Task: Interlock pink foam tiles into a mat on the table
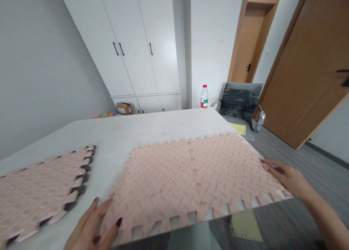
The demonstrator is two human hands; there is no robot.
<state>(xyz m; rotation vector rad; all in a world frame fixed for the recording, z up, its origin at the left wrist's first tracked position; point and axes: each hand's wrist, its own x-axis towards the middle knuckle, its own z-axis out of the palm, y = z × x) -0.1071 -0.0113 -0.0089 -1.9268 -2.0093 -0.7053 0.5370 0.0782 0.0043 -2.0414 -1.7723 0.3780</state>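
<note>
- Position: we observed the pink foam mat (pixel 169 173) flat on the white table (pixel 152 124), between the two hands. It lay to the right of the left hand (pixel 88 228) and to the left of the right hand (pixel 290 177).
- Long axis: we traced it from side to side, from one hand towards the other; a seam (pixel 193 162) crossed the mat from its far edge to its near, toothed edge.
- Nearer hand: we could single out neither, since both reached the mat's borders, the left at the near left corner and the right farther up along the right side.
- Left fingers: we recorded thumb and fingers spread apart, the thumb lying over the mat's corner and a fingertip at its left margin; we saw no closed grip.
- Right fingers: we noted them extended and close together, tips on the right margin. The thumb was hidden, so we could not tell whether the edge was pinched or merely touched.
- Surroundings: we located a second mat (pixel 40 191), pink with dark teeth showing at its edge, beyond the left hand and apart from the first. A bottle with a red cap (pixel 204 98) stood upright at the table's far edge, near the chair (pixel 240 100).
</note>
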